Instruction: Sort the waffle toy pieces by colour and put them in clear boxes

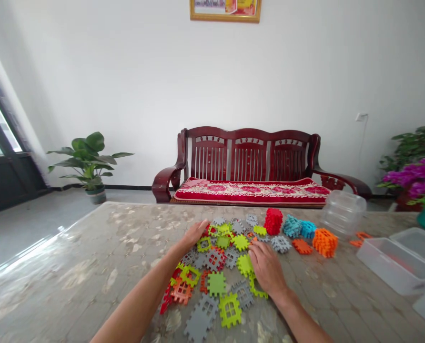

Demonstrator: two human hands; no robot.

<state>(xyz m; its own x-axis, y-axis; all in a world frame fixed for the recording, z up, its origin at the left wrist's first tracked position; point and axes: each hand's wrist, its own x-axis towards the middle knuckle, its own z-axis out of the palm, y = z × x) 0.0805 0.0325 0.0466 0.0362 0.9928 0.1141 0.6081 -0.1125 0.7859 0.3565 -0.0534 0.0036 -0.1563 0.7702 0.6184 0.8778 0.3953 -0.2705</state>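
A loose heap of flat interlocking toy tiles (217, 283) in grey, yellow-green, red and orange lies between my hands; some have window cut-outs. My left hand (194, 234) reaches along the heap's far left edge, fingers stretched forward beside a red tile and yellow-green tiles. I see no tile held in it. On the right side, my right hand (267, 267) lies low over the heap, fingers pointing forward and left, against yellow-green tiles (245, 265). Its palm side is hidden. A yellow-green window tile (230, 309) and a grey tile (198, 323) lie nearest me.
Stacks of red tiles (273, 221), teal tiles (291, 226), blue tiles (308, 229) and orange tiles (325, 243) stand right of the heap. Clear plastic boxes (387, 271) occupy the right edge, with a clear container (344, 212) behind. A wooden bench (248, 147) stands beyond the table (91, 267).
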